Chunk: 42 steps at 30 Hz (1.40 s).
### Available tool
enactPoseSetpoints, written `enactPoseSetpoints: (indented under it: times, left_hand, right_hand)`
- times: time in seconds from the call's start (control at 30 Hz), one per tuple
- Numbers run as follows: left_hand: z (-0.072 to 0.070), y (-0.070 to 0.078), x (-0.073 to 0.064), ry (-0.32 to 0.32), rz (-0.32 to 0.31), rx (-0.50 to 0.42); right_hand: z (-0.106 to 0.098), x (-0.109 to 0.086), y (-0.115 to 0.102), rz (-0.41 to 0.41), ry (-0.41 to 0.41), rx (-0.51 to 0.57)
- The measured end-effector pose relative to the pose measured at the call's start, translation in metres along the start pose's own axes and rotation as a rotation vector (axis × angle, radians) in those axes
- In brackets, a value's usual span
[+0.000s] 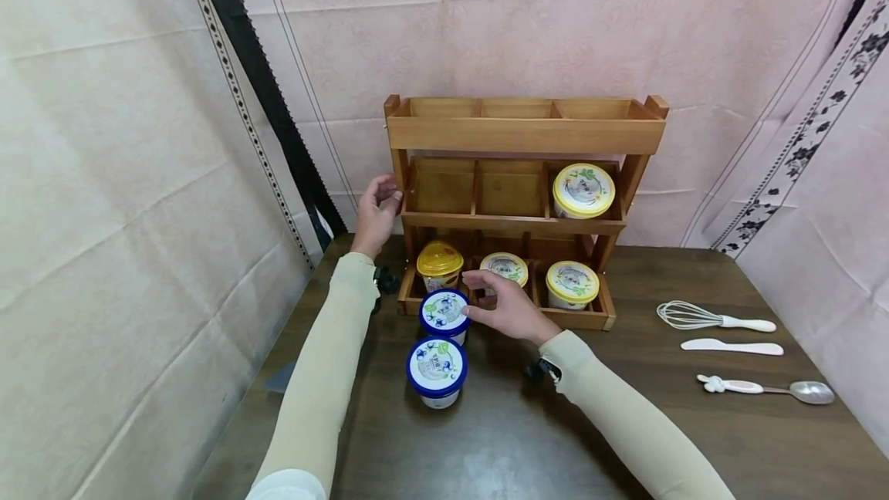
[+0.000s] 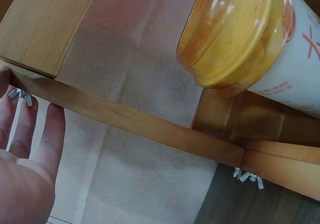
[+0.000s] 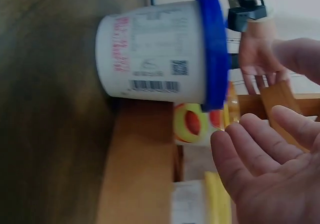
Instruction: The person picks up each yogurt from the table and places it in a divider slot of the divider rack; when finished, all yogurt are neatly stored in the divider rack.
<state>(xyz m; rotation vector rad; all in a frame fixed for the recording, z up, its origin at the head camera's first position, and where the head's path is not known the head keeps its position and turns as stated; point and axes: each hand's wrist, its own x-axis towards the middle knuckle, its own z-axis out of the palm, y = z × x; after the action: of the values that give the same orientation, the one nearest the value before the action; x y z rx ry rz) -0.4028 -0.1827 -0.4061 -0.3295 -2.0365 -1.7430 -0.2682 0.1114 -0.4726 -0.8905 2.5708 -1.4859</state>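
A three-tier wooden rack (image 1: 525, 134) stands at the back of the table. My left hand (image 1: 377, 214) is at its left side, fingers fairly straight against the side post (image 2: 125, 115) near a wing nut. In front of the rack are two cups with blue lids, a rear cup (image 1: 444, 310) and a nearer cup (image 1: 436, 369). My right hand (image 1: 510, 305) is beside the rear one, fingers loosely extended with the palm facing it; in the right wrist view a blue-lidded cup (image 3: 155, 52) appears apart from the fingers. A cup with a domed yellow lid (image 1: 440, 262) sits in the lower left compartment.
Yellow-lidded cups occupy the lower middle (image 1: 505, 267), lower right (image 1: 572, 284) and middle-tier right (image 1: 583, 190) compartments. To the right on the table lie a whisk (image 1: 715, 319), a white spreader knife (image 1: 732, 346) and a spoon (image 1: 764, 387). Pale curtains hang behind.
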Motion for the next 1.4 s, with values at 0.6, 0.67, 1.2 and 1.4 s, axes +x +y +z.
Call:
enactPoseSetpoints:
  times: [0.6,0.67,1.2,1.4]
  left_hand:
    - [-0.002,-0.003,0.001,-0.002,0.013,-0.012]
    - [-0.002,-0.004,0.000,-0.002,0.012,-0.010]
    - [0.001,-0.004,0.001,0.001,0.017,-0.005]
    - [0.000,-0.004,0.002,-0.002,0.017,-0.006]
  right_hand:
    - [0.021,-0.002,0.012,0.019,-0.159,-0.125]
    - [0.022,-0.001,0.011,0.008,-0.159,-0.170]
    - [0.023,-0.003,0.011,0.075,-0.082,-0.147]
    - [0.015,-0.004,-0.002,0.054,-0.061,-0.024]
